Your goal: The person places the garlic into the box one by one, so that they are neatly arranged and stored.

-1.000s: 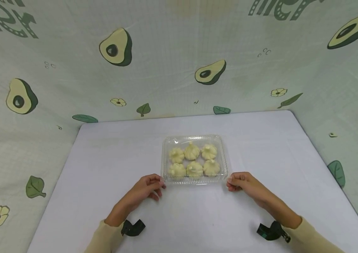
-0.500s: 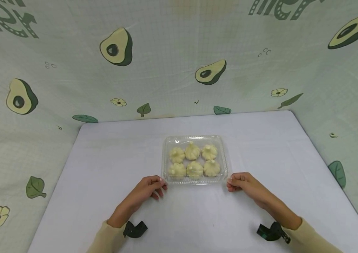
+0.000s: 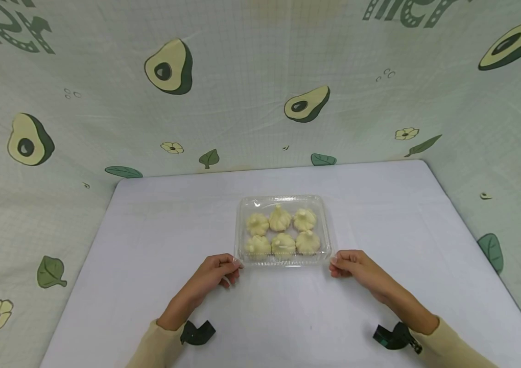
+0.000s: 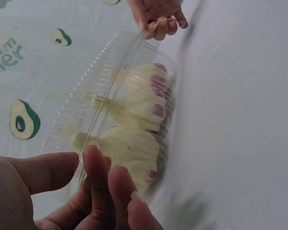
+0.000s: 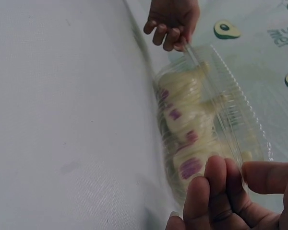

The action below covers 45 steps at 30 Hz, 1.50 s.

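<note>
A clear plastic clamshell box sits closed on the white table, holding several pale garlic bulbs in two rows. Purple patches show on the bulbs through the ribbed wall in the left wrist view. My left hand pinches the rim at the near left corner between thumb and forefinger. At the near right corner, my right hand pinches the same rim. The right wrist view shows the right thumb on one side of the rim and the fingers on the other, remaining fingers loosely bent below.
The white tabletop stretches out on every side of the box. A pale cloth printed with avocados and leaves hangs behind and at both sides. A black camera mount is on the left wrist, another mount on the right.
My left hand has shifted slightly right along the near left corner, and its fingers have drawn in a little. The right hand and the box stay nearly still.
</note>
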### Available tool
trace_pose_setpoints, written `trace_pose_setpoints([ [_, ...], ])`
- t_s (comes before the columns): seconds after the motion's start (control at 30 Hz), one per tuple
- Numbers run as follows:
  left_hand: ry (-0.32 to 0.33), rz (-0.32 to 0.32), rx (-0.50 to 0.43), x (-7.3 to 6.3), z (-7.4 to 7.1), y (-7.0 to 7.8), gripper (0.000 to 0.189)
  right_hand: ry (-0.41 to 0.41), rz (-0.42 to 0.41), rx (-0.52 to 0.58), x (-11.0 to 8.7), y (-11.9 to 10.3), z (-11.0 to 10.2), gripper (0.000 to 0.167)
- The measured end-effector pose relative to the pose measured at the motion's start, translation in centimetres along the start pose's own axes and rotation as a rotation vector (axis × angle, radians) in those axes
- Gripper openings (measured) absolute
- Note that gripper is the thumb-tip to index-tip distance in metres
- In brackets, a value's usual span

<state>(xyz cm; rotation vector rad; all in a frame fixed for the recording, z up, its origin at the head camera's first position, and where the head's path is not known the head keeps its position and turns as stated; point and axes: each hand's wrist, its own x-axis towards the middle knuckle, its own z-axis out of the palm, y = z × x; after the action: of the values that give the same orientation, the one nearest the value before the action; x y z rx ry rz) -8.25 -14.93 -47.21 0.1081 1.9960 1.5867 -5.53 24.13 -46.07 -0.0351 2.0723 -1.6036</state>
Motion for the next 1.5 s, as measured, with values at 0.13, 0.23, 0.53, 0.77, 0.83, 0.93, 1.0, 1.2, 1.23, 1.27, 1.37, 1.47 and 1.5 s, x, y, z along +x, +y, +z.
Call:
trace_pose_setpoints([
  [0.13,0.003,0.006,0.0,0.0,0.0,0.0,0.033,0.003,-0.005,0.0,0.1,0.0,0.0,0.03],
  [0.23,0.01,0.008,-0.004,0.0,0.0,0.0,0.032,0.004,-0.004,-0.005,0.1,0.1,0.0,0.031],
  [0.53,0.034,-0.019,-0.059,-0.3,0.3,-0.1,0.025,-0.002,-0.001,-0.018,-0.1,0.1,0.3,0.032],
  [0.77,0.059,-0.027,-0.103,-0.1,0.5,-0.1,0.02,0.006,0.018,-0.024,0.1,-0.2,0.3,0.033],
  [0.83,0.064,-0.034,-0.116,-0.1,0.5,0.0,0.018,0.005,0.016,-0.026,0.1,-0.3,0.2,0.033],
  [0.93,0.066,-0.043,-0.133,0.0,0.6,0.1,0.016,0.002,0.014,-0.026,0.2,-0.3,0.2,0.034],
  [1.0,0.068,-0.046,-0.14,-0.1,0.6,0.2,0.016,0.002,0.013,-0.026,0.1,-0.4,0.2,0.033],
  [1.2,0.075,-0.057,-0.144,-0.1,0.7,0.3,0.015,0.003,0.009,-0.025,0.2,-0.3,0.2,0.032],
  [1.23,0.076,-0.058,-0.142,-0.1,0.7,0.3,0.015,0.002,0.006,-0.022,0.2,-0.3,0.2,0.032],
  [1.27,0.079,-0.058,-0.14,-0.1,0.8,0.3,0.015,0.001,0.003,-0.019,0.2,-0.3,0.2,0.032],
  [1.37,0.091,-0.062,-0.141,0.0,0.9,0.3,0.015,-0.002,-0.003,-0.011,0.2,-0.2,0.3,0.033],
  [1.47,0.107,-0.067,-0.146,0.0,1.0,0.2,0.015,-0.004,-0.008,-0.009,0.2,-0.2,0.2,0.034],
  [1.5,0.113,-0.068,-0.148,0.0,1.0,0.2,0.016,-0.003,-0.007,-0.009,0.3,-0.2,0.2,0.034],
])
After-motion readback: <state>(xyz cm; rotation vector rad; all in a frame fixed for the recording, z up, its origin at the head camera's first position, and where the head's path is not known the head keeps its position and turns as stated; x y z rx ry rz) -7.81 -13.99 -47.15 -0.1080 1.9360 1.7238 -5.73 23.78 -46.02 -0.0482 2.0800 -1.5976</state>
